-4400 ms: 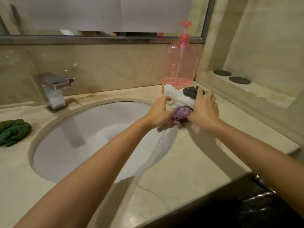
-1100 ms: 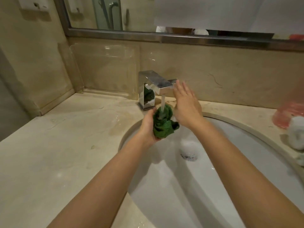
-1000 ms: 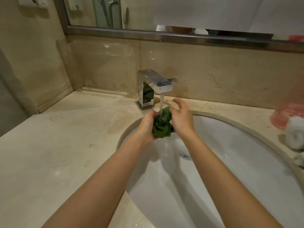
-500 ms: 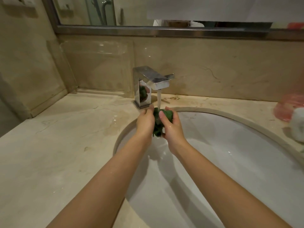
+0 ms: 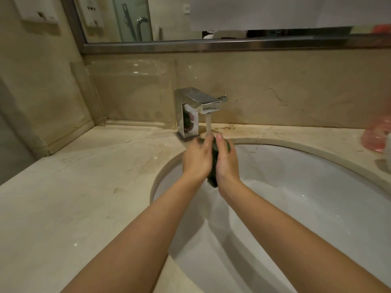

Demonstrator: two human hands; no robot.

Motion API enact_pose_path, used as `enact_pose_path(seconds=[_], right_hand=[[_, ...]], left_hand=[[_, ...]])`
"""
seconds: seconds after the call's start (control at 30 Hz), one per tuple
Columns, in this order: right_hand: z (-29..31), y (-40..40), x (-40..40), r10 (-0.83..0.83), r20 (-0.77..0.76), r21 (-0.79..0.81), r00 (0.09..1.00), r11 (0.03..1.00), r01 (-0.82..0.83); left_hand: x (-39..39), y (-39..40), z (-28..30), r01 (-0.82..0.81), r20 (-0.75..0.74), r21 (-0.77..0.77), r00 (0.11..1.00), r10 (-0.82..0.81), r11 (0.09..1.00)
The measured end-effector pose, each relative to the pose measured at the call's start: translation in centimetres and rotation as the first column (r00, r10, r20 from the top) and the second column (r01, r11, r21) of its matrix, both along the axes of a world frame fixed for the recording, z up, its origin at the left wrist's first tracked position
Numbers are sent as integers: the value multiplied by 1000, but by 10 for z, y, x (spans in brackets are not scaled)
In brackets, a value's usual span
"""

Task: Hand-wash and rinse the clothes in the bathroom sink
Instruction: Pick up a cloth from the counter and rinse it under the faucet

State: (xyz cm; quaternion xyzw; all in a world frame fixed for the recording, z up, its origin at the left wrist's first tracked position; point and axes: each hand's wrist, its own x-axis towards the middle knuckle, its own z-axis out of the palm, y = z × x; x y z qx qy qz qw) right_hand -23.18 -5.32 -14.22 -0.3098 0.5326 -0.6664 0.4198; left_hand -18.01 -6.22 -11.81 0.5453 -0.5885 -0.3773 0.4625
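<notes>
While water runs, green cloth (image 5: 213,178) sits squeezed between both palms.

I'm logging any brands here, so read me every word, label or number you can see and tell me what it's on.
None can be read.
Wall sockets: no legible marking.
Faucet: no brand shows.
Pink bottle: cut off at the edge, no label in view.
White sheet over the mirror: blank.

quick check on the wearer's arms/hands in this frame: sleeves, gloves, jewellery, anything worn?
Nothing worn that shows. Both forearms are bare from the bottom edge of the view up to the wrists: no sleeves, no watch, no bracelets. The left hand and right hand are ungloved, with no rings visible from this side. Nails look short and unpainted. No markings or bandages in view.
</notes>
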Motion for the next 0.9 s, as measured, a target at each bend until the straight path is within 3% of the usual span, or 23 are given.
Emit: enact_pose_path(seconds=[0.17, 0.37, 0.47, 0.67, 0.9], right_hand=[[1, 2, 5, -188, -20, 67, 982, 980, 189], [5, -2, -2, -271, -125, 110, 954, 952, 285], [13, -1, -5, -379, -61, 58, 923, 922, 382], [9, 2, -4, -218, 226, 5, 949, 975, 223], [0, -1, 6, -111, -60, -85, 992, 991, 106]], left_hand=[[3, 3, 1, 40, 63, -10, 997, -39, 999], [1, 6, -3, 8, 146, -29, 989, -4, 1000], [-2, 14, 1, 17, 10, -77, 1000, -16, 997], [-8, 1, -11, 99, -4, 55, 995, -99, 994], [-4, -3, -6, -41, -123, 26, 991, 44, 999]])
